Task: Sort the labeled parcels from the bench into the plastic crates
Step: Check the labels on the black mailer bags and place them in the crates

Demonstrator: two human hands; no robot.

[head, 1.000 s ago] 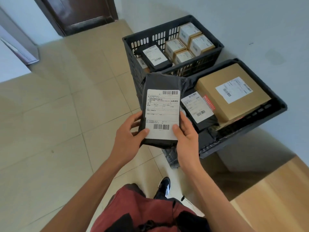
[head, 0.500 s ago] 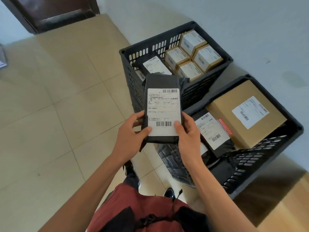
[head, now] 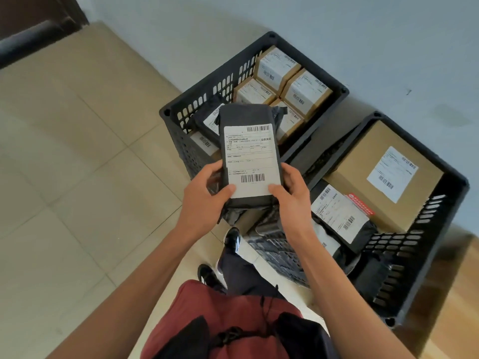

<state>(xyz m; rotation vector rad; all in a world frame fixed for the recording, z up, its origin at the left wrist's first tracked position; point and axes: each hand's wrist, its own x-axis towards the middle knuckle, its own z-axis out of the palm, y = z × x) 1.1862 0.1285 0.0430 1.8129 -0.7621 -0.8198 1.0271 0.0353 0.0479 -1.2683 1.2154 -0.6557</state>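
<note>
You have stepped closer to the crates. Both your left hand [head: 204, 195] and right hand [head: 290, 195] still pinch the black parcel [head: 248, 156]; the far crate [head: 181, 130] at 12 o'clock is now directly beneath it.

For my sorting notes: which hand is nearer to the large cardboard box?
Right. The right hand grips the black parcel beside the large cardboard box; the left hand grips its far side.

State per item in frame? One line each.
black parcel: held up over the crates, label facing camera
left hand: grips the parcel's lower left edge
right hand: grips its lower right edge
far crate: holds small boxes and dark bags
near crate: holds a large box and labeled bags
</note>
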